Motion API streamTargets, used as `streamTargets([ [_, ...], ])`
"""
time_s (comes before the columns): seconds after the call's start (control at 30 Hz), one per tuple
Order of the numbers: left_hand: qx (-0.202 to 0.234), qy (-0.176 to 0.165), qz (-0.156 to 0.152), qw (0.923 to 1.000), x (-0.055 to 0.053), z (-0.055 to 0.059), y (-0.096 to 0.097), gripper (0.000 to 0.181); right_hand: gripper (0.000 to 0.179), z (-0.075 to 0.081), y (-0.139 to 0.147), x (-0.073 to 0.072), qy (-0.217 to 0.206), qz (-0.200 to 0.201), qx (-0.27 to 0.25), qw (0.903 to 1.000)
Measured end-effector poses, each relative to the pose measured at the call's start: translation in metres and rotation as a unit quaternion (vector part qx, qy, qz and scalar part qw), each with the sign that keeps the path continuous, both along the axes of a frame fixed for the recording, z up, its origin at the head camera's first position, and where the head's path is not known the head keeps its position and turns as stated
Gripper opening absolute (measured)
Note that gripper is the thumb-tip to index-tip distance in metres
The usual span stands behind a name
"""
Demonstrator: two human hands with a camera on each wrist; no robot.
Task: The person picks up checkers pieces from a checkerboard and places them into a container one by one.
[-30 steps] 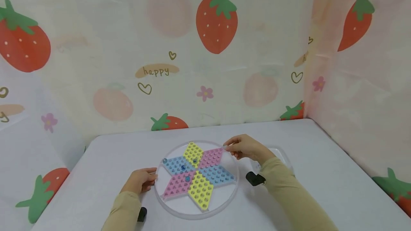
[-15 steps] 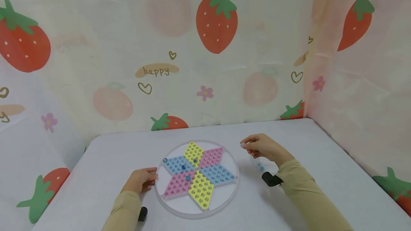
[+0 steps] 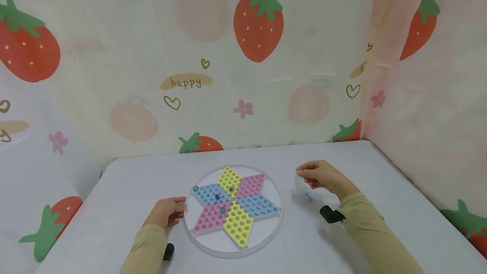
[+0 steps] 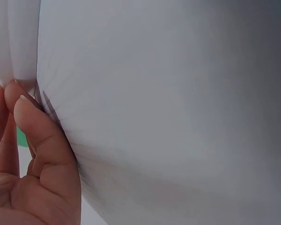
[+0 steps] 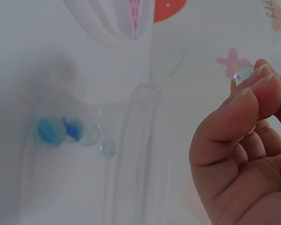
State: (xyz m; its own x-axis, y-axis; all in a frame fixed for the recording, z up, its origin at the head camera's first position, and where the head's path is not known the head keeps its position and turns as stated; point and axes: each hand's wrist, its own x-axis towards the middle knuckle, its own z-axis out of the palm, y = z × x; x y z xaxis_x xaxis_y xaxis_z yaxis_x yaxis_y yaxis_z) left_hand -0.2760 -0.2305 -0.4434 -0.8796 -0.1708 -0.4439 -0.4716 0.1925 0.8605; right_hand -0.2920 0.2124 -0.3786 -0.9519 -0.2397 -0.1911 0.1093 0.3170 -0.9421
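Left grip (image 3: 164,213) at round star board (image 3: 198,240), right grip (image 3: 323,176) with tiny pale marble (image 3: 298,172)

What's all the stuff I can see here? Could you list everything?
Star board: one, pink, yellow and blue, mid-table
Marbles on the board: four visible, mostly bluish, left half and upper middle
Tray: one, clear, right of the board
Marbles in the tray: at least three, blue and clear
Held marble: one, pale and clear, in the right hand
Table: one, white, under everything
Backdrop: pale with strawberries, around the table
Wrist devices: two, black, by the cuffs
Sleeves: two, beige, on the arms
Hands: two; left hand at the board's rim, right pinching the held marble
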Motion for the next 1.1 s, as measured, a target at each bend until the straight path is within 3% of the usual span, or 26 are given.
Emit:
streamTargets([
  [0.37, -0.001, -0.001, -0.004, 1.0, -0.001, 0.003, 0.001, 0.049, 0.035, -0.001, 0.018, -0.003, 0.005, -0.006, 0.011, 0.9999],
  [0.83, -0.001, -0.012, -0.004, 0.9999, -0.009, -0.009, -0.007, 0.046, 0.035, -0.018, 0.027, -0.008, -0.026, -0.034, 0.026, 0.9987],
  [1.1, -0.012, -0.01, 0.004, 0.9999, -0.004, -0.005, -0.004, 0.049, 0.036, -0.028, 0.026, -0.016, -0.049, -0.055, 0.041, 0.9965],
])
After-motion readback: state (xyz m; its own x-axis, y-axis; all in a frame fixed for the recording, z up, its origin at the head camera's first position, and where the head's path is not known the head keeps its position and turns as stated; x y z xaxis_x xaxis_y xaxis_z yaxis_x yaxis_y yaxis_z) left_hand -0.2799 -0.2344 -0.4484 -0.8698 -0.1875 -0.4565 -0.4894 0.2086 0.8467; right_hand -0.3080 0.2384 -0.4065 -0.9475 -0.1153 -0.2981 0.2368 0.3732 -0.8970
